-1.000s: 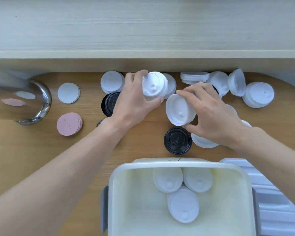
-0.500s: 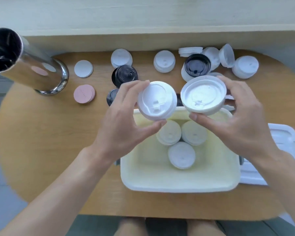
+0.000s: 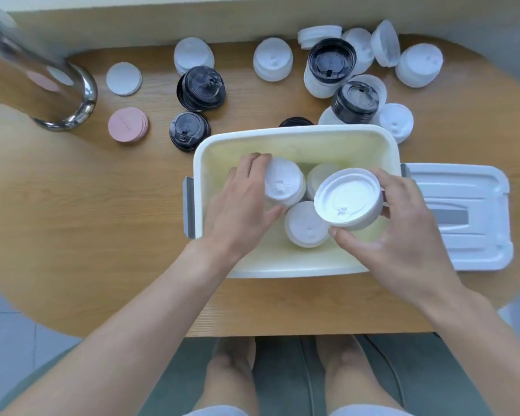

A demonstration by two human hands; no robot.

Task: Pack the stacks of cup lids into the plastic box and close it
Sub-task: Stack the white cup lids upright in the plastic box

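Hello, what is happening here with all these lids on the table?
A person is packing stacks of cup lids into a white plastic box. The left hand grips one white stack inside the box; the right hand holds another white stack over it. Two stacks already lie inside. Many black and white lids remain on the table, and the box lid lies beside the box.

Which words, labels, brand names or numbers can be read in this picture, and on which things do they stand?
None can be read.
Pink coaster stack: a faint small mark, too blurred to read.
Black lid stacks: raised marks, not readable.
White lid stack in the right hand: embossed shapes only, no text.
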